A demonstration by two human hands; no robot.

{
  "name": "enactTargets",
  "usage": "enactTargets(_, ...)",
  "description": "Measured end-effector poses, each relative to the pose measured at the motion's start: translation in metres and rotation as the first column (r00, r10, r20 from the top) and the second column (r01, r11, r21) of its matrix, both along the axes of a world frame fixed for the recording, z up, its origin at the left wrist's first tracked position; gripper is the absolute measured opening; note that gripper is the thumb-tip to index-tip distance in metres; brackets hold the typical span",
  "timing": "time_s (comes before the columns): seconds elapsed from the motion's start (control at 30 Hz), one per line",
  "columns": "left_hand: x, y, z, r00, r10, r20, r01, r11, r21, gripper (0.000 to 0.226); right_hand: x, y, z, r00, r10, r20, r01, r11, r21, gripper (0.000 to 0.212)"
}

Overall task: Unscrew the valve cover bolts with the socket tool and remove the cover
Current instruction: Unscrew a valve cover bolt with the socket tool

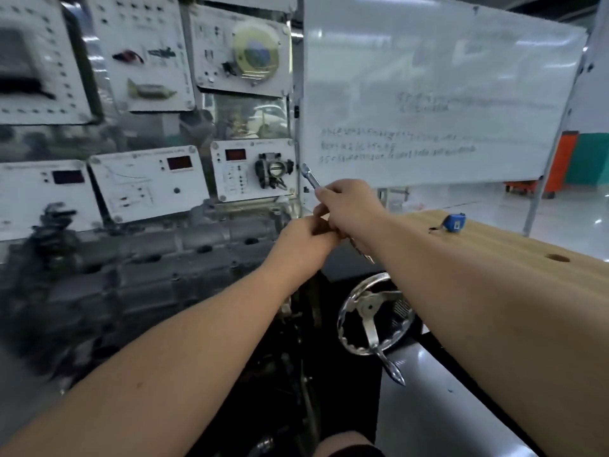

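Note:
The grey metal valve cover (197, 245) lies across the engine at centre left, blurred by motion. My right hand (349, 209) grips the silver socket tool (310, 177), whose handle sticks up and to the left out of my fist; another metal tip of the tool shows below the hand. My left hand (304, 239) sits just under the right hand, at the cover's right end, its fingers curled toward the tool's lower part. What those fingers hold is hidden by the right hand.
White instrument panels (148, 183) stand behind the engine. A whiteboard (435, 94) fills the upper right. A wooden bench (514, 249) on the right carries a blue tape measure (455, 222). A chrome handwheel (375, 315) sits low in the middle.

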State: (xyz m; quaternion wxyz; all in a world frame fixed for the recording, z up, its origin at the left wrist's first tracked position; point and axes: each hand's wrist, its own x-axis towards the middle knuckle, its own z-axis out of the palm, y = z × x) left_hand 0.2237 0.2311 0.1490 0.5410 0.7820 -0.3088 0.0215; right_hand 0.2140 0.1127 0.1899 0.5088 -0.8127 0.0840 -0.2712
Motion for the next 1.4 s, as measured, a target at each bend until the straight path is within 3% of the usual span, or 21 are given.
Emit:
enactTargets(0.2,0.043,0.067,0.016,0.981,0.159,0.109,-0.159,0.987,-0.011,0.01,0.049,0.058,0.015,0.988,0.116,0.102,-0.13,0.98,0.147,0.034)
enactTargets(0.43,0.089,0.113,0.023,0.896,0.366,0.252,-0.384,0.923,0.024,0.019,0.098,0.084,0.031,0.958,0.224,0.181,-0.272,0.911,0.309,0.026)
enactTargets(0.57,0.114,0.132,0.038,0.855,0.451,0.257,-0.479,0.876,0.057,0.02,0.13,0.091,0.039,0.945,0.229,0.235,-0.297,0.9,0.318,0.031)
enactTargets(0.8,0.16,0.129,0.054,0.917,0.369,0.154,-0.396,0.889,0.231,0.038,0.179,0.111,0.046,0.936,0.306,0.175,-0.35,0.864,0.361,0.055)
enactTargets(1.0,0.184,0.127,0.048,0.945,0.295,0.139,-0.326,0.868,0.375,0.038,0.201,0.117,0.035,0.893,0.367,0.259,-0.443,0.814,0.374,0.054)
enactTargets(1.3,0.201,0.139,0.052,0.986,0.138,0.094,-0.166,0.875,0.455,0.026,0.205,0.126,0.028,0.834,0.472,0.285,-0.547,0.77,0.327,0.053)
enactTargets(1.4,0.204,0.142,0.046,0.993,0.108,0.054,-0.12,0.892,0.436,0.035,0.204,0.125,0.028,0.829,0.488,0.272,-0.555,0.776,0.3,0.053)
